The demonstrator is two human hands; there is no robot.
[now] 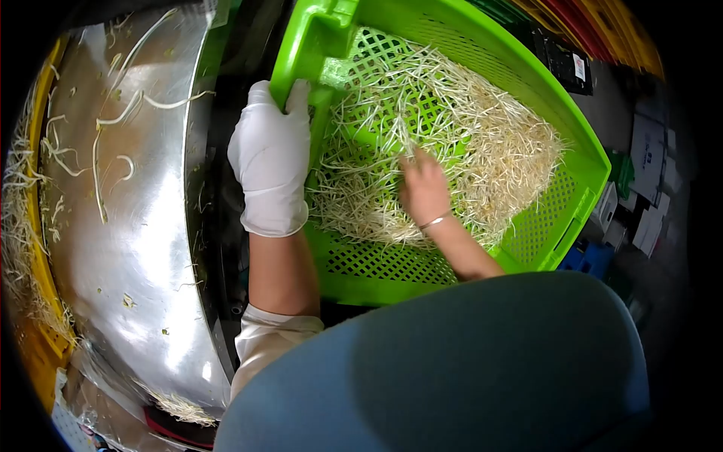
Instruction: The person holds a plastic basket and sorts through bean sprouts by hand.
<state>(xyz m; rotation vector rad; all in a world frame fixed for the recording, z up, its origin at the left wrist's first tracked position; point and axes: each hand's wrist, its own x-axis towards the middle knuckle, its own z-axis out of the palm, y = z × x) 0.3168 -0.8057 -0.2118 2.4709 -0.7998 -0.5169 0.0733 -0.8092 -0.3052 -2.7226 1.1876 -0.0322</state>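
Note:
My left hand (273, 154), in a white glove, is closed over the left rim of a green perforated crate (376, 290). Thin white bean sprouts (512, 143) lie in the crate, heaped thickest on the right and spread thinner in the middle, where the lattice bottom shows. Bare, with a bracelet at the wrist, my right hand (425, 187) reaches into the crate. Its fingers are bent together around a few sprouts near the middle of the crate.
A shiny metal surface (143, 248) with scattered sprouts stands at the left, beside a yellow crate edge (38, 226) with more sprouts. Stacked coloured crates (595, 30) are at the top right. White boxes (649, 162) lie on the floor at the right.

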